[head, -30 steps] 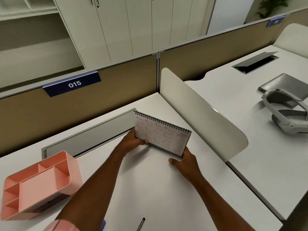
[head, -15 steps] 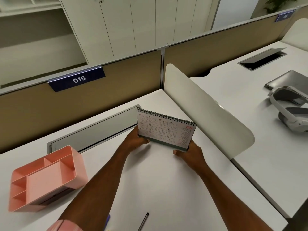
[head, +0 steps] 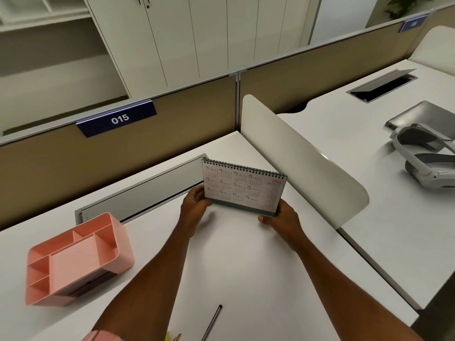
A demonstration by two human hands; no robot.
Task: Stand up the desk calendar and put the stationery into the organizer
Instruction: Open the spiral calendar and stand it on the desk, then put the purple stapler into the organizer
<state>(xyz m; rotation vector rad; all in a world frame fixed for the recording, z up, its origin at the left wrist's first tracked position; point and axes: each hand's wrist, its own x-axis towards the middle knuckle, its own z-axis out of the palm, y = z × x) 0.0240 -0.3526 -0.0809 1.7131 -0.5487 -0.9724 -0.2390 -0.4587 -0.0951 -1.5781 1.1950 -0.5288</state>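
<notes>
Both hands hold a white spiral-bound desk calendar (head: 242,189) upright at the far middle of the white bench (head: 236,262), its printed year page facing the camera and its wire binding along the top edge. The left hand (head: 194,205) grips the calendar's lower left corner, fingers (head: 197,193) closed onto the card edge. The right hand (head: 283,221) holds the lower right corner, thumb in front and the other fingers hidden behind the base, so it too is clamped on the calendar. Whether the dark green bottom edge touches the bench or sits just above it cannot be told.

At the left of the bench stands a pink plastic organizer with several open compartments (head: 76,259), well apart from the calendar. A thin dark pen (head: 213,322) lies near the front edge between the two forearms; beside it, at the very bottom of the view, something yellow (head: 172,337) is cut off and cannot be identified.

Behind the calendar runs a grey metal cable hatch (head: 142,196), and a white curved divider panel (head: 302,163) rises just to its right. On the neighbouring bench lie a grey headset (head: 423,161) and a closed silver laptop (head: 421,114).
</notes>
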